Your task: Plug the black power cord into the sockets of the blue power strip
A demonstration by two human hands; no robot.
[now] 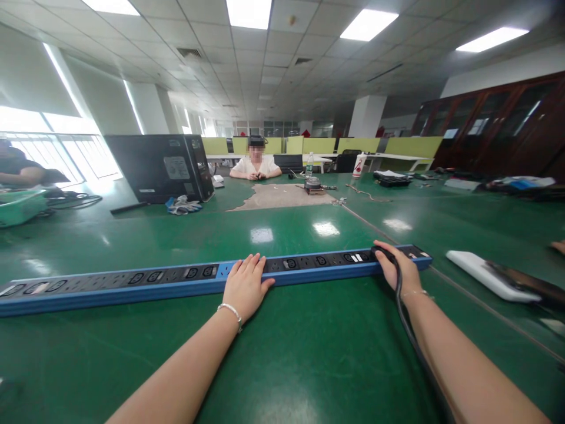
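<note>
A long blue power strip (172,288) with black sockets lies across the green table. My left hand (245,284) rests flat on its middle, fingers stretched over the top, holding nothing. Near the strip's right end, my right hand (401,268) is closed around the plug end of a black power cord (404,315). The plug is against the sockets, mostly covered by the fingers; I cannot tell how deep it sits. From there the cord runs down along my right forearm to the bottom of the view.
A black computer case (159,168) stands at the back left, with gloves (183,205) by it. Another person (256,165) sits across the table (185,235). A white object (489,277) lies at right, a bottle (309,165) farther back, a green basket (20,207) at left.
</note>
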